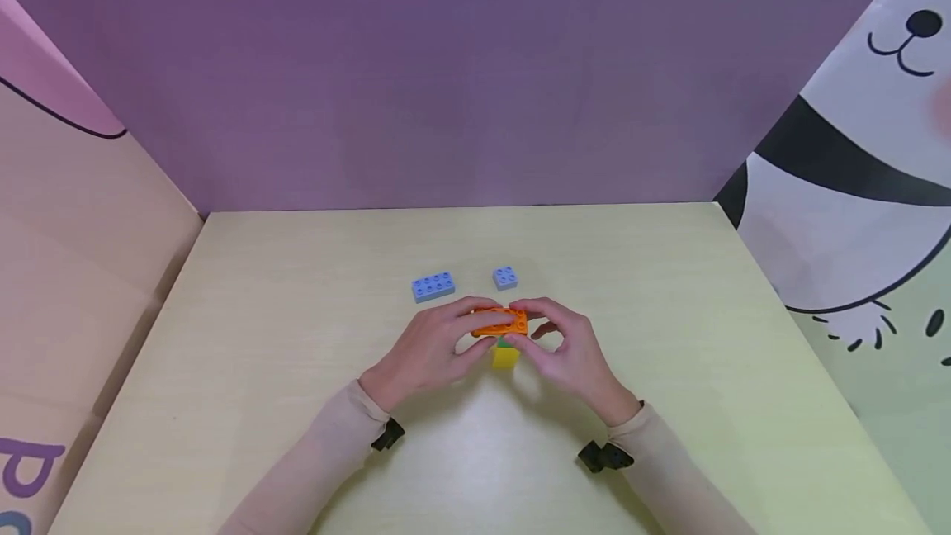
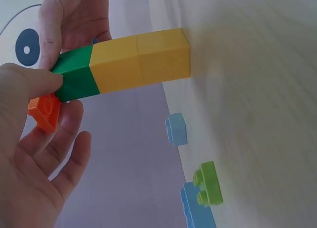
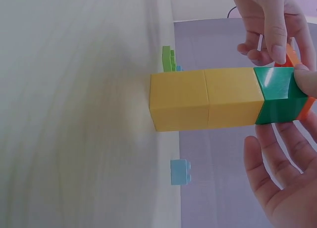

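nearest the head camera, two sleeves [image 1: 315,456] are extended toward the stack [image 3: 208,99], which is used here as the landmark. the stack is stood upright on the table [image 1: 245,295]. at the stack's top, the orange brick [image 1: 499,322] is grasped from one side by the left hand [image 1: 434,345] and from the other by the right hand [image 1: 572,353]; neither hand is released. the stack is composed of two yellow bricks [image 2: 141,57] topped by a green brick [image 2: 77,74], against which both thumbs are laid. by these opposed grips the orange brick is probably kept level and the narrow stack steadied against tipping. whether the orange brick is fully seated cannot be told.

the long blue brick [image 1: 433,287] is placed beyond the stack and to its left; the small blue brick [image 1: 505,277] is placed directly beyond it. both are set apart, presumably so that working room is kept.

in the head view, the stack is largely covered; its full height is shown by the wrist views. a light green brick [image 2: 210,183], also beyond and left of the stack, is shown only there, being presumably hidden from above by the left hand.
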`<act>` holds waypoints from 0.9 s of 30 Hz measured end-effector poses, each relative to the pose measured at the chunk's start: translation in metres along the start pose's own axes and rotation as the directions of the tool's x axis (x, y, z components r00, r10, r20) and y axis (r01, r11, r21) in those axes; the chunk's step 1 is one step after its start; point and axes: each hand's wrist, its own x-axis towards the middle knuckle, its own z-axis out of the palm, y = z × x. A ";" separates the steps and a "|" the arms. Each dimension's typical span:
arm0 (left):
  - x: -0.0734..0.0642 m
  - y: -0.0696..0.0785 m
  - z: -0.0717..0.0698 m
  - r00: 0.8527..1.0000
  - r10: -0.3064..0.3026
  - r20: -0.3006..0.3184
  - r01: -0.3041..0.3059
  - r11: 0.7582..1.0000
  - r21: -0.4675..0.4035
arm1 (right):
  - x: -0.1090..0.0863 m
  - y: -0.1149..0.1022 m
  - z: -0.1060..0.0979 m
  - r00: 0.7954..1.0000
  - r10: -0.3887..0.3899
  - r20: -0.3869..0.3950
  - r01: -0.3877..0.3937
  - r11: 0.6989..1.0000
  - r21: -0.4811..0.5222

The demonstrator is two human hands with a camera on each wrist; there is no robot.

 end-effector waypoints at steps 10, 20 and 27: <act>-0.010 -0.007 -0.007 0.997 -0.073 -0.037 0.071 0.995 -0.069 | 0.001 -0.004 -0.001 1.000 0.014 -0.001 -0.013 1.000 0.017; -0.022 -0.018 -0.015 0.984 -0.180 0.008 0.180 0.983 -0.043 | 0.002 -0.009 -0.001 0.999 0.036 0.001 -0.036 0.999 0.026; -0.025 -0.029 -0.020 0.959 -0.281 0.040 0.280 0.959 0.034 | 0.001 -0.005 0.000 1.000 0.012 -0.003 -0.012 1.000 0.027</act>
